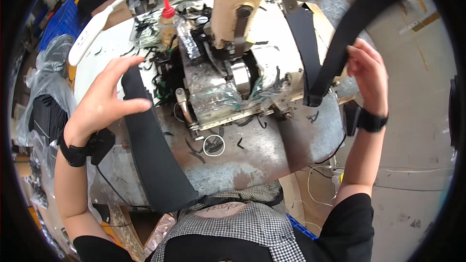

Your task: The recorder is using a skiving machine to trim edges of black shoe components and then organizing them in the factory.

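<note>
My left hand (99, 99) is open, thumb and fingers spread apart above the upper end of a long black strip (155, 165). That strip lies along the left side of the metal worktop and hangs over its near edge toward my apron. Whether the thumb touches it, I cannot tell. On the right, my right hand (370, 70) is closed on another black strip (342, 43), tilted up, its far end blurred. Its lower end meets a further black strip (304, 34) at the machine's right side. Between my hands stands a cream machine (238, 14) with a shiny metal wheel (240, 76).
A red-capped bottle (167, 24) stands behind the machine's left side among black scraps (150, 63). A white lamp arm (97, 31) reaches over the far left. Plastic bags (48, 102) with stacked black pieces hang left. A white ring (214, 145) lies on the metal worktop (242, 170).
</note>
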Action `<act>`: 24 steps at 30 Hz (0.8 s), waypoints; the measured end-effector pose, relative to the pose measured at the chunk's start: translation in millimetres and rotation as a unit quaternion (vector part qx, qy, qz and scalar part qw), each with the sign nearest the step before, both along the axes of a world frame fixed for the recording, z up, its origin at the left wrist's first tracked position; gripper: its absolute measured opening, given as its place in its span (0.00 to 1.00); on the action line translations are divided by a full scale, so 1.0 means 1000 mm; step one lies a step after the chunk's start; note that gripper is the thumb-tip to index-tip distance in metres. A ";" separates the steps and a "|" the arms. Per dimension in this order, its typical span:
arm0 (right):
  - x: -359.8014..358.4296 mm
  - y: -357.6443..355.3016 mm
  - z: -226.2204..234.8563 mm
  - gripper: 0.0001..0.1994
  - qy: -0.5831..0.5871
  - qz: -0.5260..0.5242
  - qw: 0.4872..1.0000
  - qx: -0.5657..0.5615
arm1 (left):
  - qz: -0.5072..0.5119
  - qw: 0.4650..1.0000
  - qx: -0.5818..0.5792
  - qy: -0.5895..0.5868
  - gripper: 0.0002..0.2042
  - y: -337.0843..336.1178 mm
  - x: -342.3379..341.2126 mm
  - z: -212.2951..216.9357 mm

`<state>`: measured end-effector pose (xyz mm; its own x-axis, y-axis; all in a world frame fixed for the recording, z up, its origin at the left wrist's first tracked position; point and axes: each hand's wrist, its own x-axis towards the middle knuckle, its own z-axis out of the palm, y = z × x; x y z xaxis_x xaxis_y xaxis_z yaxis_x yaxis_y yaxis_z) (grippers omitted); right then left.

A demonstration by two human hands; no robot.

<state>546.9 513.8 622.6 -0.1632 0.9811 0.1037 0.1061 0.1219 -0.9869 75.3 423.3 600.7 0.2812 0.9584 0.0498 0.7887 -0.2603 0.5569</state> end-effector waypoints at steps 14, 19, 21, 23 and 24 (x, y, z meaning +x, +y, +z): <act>-0.018 0.013 -0.042 0.16 -0.286 -0.131 0.948 0.047 | 0.065 0.993 -0.002 0.098 0.38 0.013 -0.027 -0.031; -0.059 -0.027 -0.029 0.07 -0.255 -0.082 0.955 0.130 | 0.075 0.995 -0.025 0.056 0.37 0.013 -0.027 -0.026; -0.076 -0.043 -0.025 0.04 -0.268 -0.041 0.944 0.190 | 0.060 0.994 0.058 0.075 0.35 0.014 -0.034 -0.038; -0.095 -0.056 -0.021 0.04 -0.283 0.002 0.926 0.251 | 0.041 0.985 0.139 0.093 0.33 0.015 -0.034 -0.037; -0.099 -0.060 -0.019 0.04 -0.294 0.030 0.918 0.265 | 0.079 0.995 0.056 0.038 0.30 0.016 -0.028 -0.028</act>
<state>448.3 453.5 603.3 -0.3962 0.8058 0.4400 0.5794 0.5912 -0.5610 47.4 439.2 572.3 0.1353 0.9805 0.1424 0.8636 -0.1871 0.4682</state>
